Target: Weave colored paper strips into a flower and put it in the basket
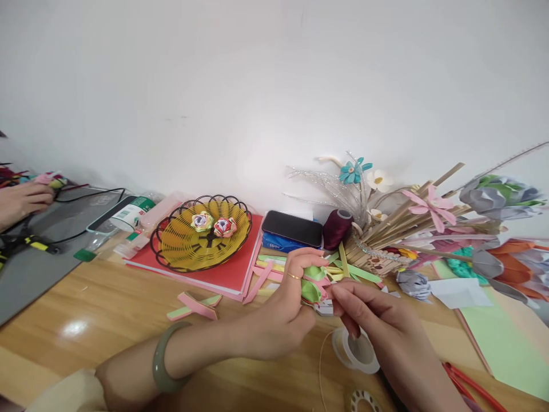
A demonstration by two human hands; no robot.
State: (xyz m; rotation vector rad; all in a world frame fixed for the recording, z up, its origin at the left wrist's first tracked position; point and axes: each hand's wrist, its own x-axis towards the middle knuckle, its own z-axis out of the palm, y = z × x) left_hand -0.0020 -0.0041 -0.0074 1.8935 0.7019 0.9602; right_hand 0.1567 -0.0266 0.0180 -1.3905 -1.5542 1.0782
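Observation:
My left hand [281,312] is closed around a small green and pink paper flower [315,283], held above the wooden table [107,320]. A grey-green bangle sits on that wrist and a ring on one finger. My right hand [377,326] pinches at the flower's right side with fingers pressed together; what it holds there is too small to name. A thin thread runs down toward a clear spool [355,349] lying just below my right hand. Coloured paper strips [197,306] lie on the table to the left of my hands.
A yellow wire basket [171,243] with two paper flowers stands on red card. A dark case [291,229], a maroon thread spool [337,228] and a bunch of paper flowers on sticks [429,223] lie behind. Another person's hand [21,200] is at far left. Red-handled scissors [467,386] lie at lower right.

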